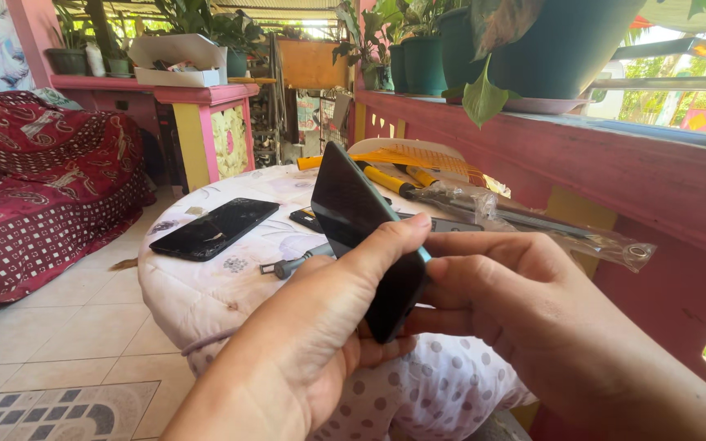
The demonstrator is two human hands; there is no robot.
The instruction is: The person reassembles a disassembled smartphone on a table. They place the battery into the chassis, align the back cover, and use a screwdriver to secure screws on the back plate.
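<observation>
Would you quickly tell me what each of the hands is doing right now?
Left hand: closed on the dark phone, thumb along its edge.
Right hand: closed on the same phone from the other side.

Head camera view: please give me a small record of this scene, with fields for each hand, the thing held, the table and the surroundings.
left hand: left hand grips the dark phone from its left side, thumb along the edge
right hand: right hand touches the phone from the right, fingers curled against it
held thing: dark phone, tilted, on edge
table: cloth-covered round table bears a black flat phone part, a small screwdriver and yellow-handled tools
surroundings: pink ledge with green plant pots; red patterned sofa
</observation>
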